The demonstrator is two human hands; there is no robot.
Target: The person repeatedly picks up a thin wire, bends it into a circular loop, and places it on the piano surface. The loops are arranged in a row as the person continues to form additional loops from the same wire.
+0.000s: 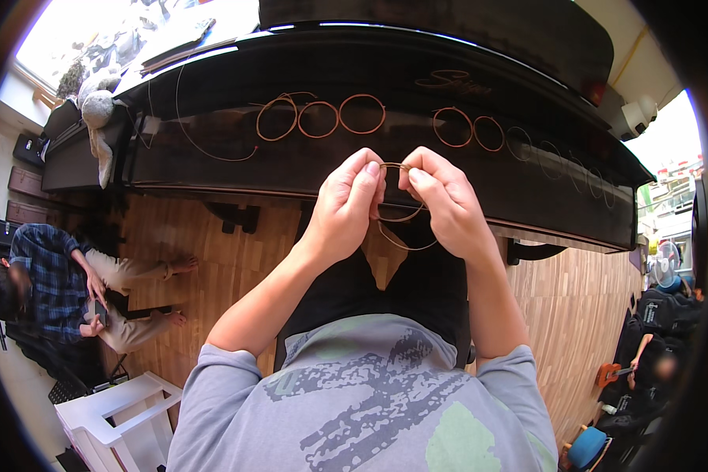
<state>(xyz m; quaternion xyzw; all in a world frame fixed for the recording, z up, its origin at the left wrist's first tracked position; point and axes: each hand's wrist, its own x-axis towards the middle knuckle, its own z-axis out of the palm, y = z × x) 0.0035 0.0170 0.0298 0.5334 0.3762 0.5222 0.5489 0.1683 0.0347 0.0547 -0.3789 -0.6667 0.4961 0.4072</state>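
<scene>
A coil of bronze-coloured wire, which looks like an instrument string (394, 165), is held up between my two hands above my lap. My left hand (346, 204) pinches the coil's top left with thumb and fingers. On the other side my right hand (448, 203) pinches its top right. Below the hands the wire's loops hang loosely, with one strand dropping lower. Just beyond lie copper-coloured string coils: three on the left, one of them a ring (362, 95), and two on the right, including another ring (435, 126). Thinner silvery coils (552, 142) continue further right.
The coils rest on a glossy black piano (291, 169). A loose string (212, 156) curves across its left part, near a grey plush toy (97, 110). A seated person (47, 271) is at left, above a white stand (126, 417). Someone with a small orange guitar (608, 374) is at right.
</scene>
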